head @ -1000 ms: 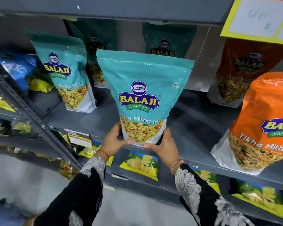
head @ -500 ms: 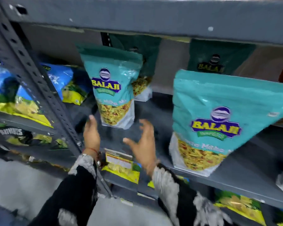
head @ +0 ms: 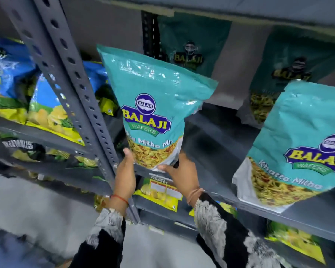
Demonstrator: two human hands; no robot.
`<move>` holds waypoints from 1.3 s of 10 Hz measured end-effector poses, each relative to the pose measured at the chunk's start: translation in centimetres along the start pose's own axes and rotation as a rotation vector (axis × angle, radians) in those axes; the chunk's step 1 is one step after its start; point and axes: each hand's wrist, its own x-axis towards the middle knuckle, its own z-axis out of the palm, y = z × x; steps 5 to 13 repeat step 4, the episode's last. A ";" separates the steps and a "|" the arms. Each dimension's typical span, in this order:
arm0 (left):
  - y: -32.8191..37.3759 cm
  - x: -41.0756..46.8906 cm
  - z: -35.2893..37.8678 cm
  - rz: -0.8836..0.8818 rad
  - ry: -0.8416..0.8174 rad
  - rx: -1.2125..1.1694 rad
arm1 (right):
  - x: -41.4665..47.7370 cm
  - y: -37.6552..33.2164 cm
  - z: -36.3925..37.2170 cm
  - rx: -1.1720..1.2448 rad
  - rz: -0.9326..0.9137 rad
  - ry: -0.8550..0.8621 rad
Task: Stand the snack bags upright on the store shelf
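Note:
A teal Balaji snack bag (head: 151, 105) stands near the front left of the grey shelf (head: 217, 144), leaning a little to the right. My left hand (head: 125, 175) grips its lower left corner and my right hand (head: 184, 175) grips its lower right corner. A second teal Balaji bag (head: 296, 144) stands upright at the front right of the same shelf. Two darker teal bags (head: 191, 47) (head: 290, 70) stand in shadow at the back of the shelf.
A perforated grey upright post (head: 70, 78) rises just left of the held bag. Blue and yellow chip bags (head: 14, 88) fill the bay to the left. Yellow packs (head: 161, 192) lie on the lower shelf, under my hands. The shelf above (head: 240, 8) hangs low overhead.
My hands left the right teal bag, reached left with fingers apart, and now both grip the base of the left teal bag. The view has shifted left.

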 end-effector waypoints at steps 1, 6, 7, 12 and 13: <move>-0.9 -0.9 -0.6 0.020 0.010 -0.077 | -1.3 -0.1 0.3 0.007 -0.017 0.006; -0.5 -2.1 0.3 0.046 0.087 0.003 | -2.7 -0.8 -0.9 0.118 -0.077 -0.043; -0.5 -2.1 0.3 0.046 0.087 0.003 | -2.7 -0.8 -0.9 0.118 -0.077 -0.043; -0.5 -2.1 0.3 0.046 0.087 0.003 | -2.7 -0.8 -0.9 0.118 -0.077 -0.043; -0.5 -2.1 0.3 0.046 0.087 0.003 | -2.7 -0.8 -0.9 0.118 -0.077 -0.043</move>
